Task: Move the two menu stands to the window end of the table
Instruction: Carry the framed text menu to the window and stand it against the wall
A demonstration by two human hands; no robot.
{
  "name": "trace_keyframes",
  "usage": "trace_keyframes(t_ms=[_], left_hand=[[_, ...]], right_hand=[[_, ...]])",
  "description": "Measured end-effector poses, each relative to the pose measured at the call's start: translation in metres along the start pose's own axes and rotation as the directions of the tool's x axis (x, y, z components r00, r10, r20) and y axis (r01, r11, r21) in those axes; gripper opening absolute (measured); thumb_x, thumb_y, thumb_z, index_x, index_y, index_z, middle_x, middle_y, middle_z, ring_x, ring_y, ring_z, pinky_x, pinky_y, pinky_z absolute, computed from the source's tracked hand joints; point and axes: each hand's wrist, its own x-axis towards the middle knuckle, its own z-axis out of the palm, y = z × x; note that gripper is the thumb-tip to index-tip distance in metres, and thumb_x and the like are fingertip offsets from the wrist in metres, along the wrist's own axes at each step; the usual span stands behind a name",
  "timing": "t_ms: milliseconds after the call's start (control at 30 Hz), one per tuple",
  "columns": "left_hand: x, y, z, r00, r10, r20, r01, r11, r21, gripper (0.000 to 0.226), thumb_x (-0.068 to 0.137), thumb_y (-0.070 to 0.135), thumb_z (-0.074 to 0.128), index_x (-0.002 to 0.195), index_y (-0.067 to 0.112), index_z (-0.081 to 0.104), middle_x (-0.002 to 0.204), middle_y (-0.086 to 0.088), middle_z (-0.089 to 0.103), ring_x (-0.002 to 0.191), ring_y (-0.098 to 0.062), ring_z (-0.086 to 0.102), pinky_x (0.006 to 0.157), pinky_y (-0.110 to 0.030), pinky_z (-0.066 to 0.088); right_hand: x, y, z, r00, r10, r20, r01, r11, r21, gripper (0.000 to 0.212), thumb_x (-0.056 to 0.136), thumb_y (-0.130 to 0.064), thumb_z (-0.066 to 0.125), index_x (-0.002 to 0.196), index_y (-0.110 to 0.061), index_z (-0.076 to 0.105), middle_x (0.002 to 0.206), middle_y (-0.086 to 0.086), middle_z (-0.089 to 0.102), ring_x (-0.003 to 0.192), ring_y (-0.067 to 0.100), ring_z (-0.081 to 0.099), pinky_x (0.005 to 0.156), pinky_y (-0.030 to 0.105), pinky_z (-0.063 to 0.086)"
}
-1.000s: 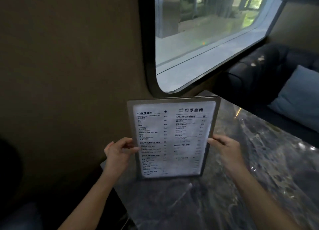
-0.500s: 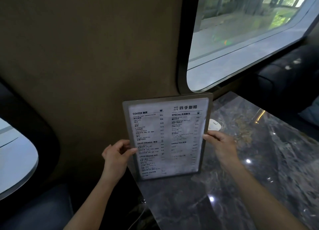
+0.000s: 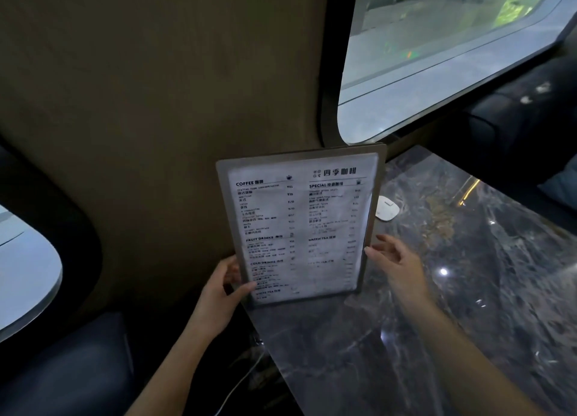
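A menu stand (image 3: 299,225), a framed white sheet with printed drink lists, stands upright at the wall end of the dark marble table (image 3: 452,290), below the window (image 3: 437,50). My left hand (image 3: 221,294) grips its lower left edge, thumb on the front. My right hand (image 3: 396,266) is beside its lower right edge with fingers spread, just touching or barely off the frame. Only one menu stand is in view.
A small white flat object (image 3: 387,211) lies on the table just behind the stand's right edge. A brown wall (image 3: 156,103) runs along the table's end. Dark sofa seats (image 3: 515,116) sit at the far right and near left, and a second window (image 3: 25,275) shows at the left.
The stand now rests at the table's end by the wall. My right hand has opened and loosened from the right edge. My view has swung left.
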Motion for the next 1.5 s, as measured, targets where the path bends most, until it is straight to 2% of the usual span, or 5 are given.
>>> trace_keyframes(t_ms=[300, 900, 1000, 1167, 1500], left_hand=[[-0.011, -0.020, 0.011, 0.998, -0.043, 0.040, 0.040, 0.996, 0.075, 0.024, 0.088, 0.020, 0.057, 0.105, 0.035, 0.048, 0.102, 0.009, 0.062, 0.092, -0.012, 0.063, 0.083, -0.039, 0.054], [-0.043, -0.042, 0.025, 0.999, -0.028, -0.036, 0.034, 0.987, 0.154, 0.026, 0.075, 0.030, 0.071, 0.090, 0.038, 0.051, 0.091, 0.011, 0.067, 0.087, 0.006, 0.061, 0.069, -0.010, 0.051], [-0.044, -0.049, 0.029, 1.000, 0.000, 0.011, -0.003, 0.956, 0.294, 0.030, 0.076, 0.033, 0.071, 0.098, 0.032, 0.052, 0.099, 0.012, 0.066, 0.091, 0.002, 0.061, 0.083, -0.024, 0.052], [-0.042, -0.058, 0.039, 0.998, 0.052, -0.034, -0.032, 0.902, 0.431, 0.026, 0.082, 0.023, 0.065, 0.105, 0.013, 0.058, 0.108, -0.005, 0.068, 0.103, -0.024, 0.060, 0.102, -0.051, 0.042], [-0.026, -0.069, 0.041, 0.979, 0.167, -0.115, -0.072, 0.817, 0.573, 0.016, 0.080, 0.018, 0.067, 0.093, 0.011, 0.063, 0.092, -0.006, 0.073, 0.091, -0.024, 0.066, 0.106, -0.045, 0.025]], right_hand=[[-0.011, 0.018, 0.015, 0.998, -0.004, 0.065, 0.021, 0.964, -0.264, 0.020, 0.083, -0.016, 0.061, 0.102, -0.011, 0.063, 0.091, 0.003, 0.066, 0.079, 0.014, 0.060, 0.076, 0.030, 0.051], [0.011, 0.018, 0.009, 0.951, 0.030, 0.307, 0.108, 0.899, -0.425, 0.030, 0.085, -0.020, 0.059, 0.114, -0.013, 0.057, 0.101, 0.006, 0.066, 0.092, 0.021, 0.060, 0.079, 0.025, 0.045], [0.008, 0.028, 0.006, 0.946, 0.091, 0.311, 0.106, 0.821, -0.562, 0.032, 0.085, -0.018, 0.060, 0.114, -0.006, 0.056, 0.108, 0.014, 0.066, 0.099, 0.027, 0.060, 0.087, 0.034, 0.045], [0.005, 0.041, 0.015, 0.929, 0.059, 0.365, 0.216, 0.715, -0.665, 0.018, 0.089, -0.016, 0.053, 0.094, 0.000, 0.057, 0.098, 0.021, 0.065, 0.090, 0.030, 0.059, 0.060, 0.024, 0.029], [0.024, 0.036, 0.032, 0.947, 0.053, 0.317, 0.182, 0.726, -0.663, 0.021, 0.091, -0.014, 0.046, 0.099, -0.001, 0.060, 0.104, 0.023, 0.065, 0.094, 0.037, 0.059, 0.077, 0.042, 0.046]])
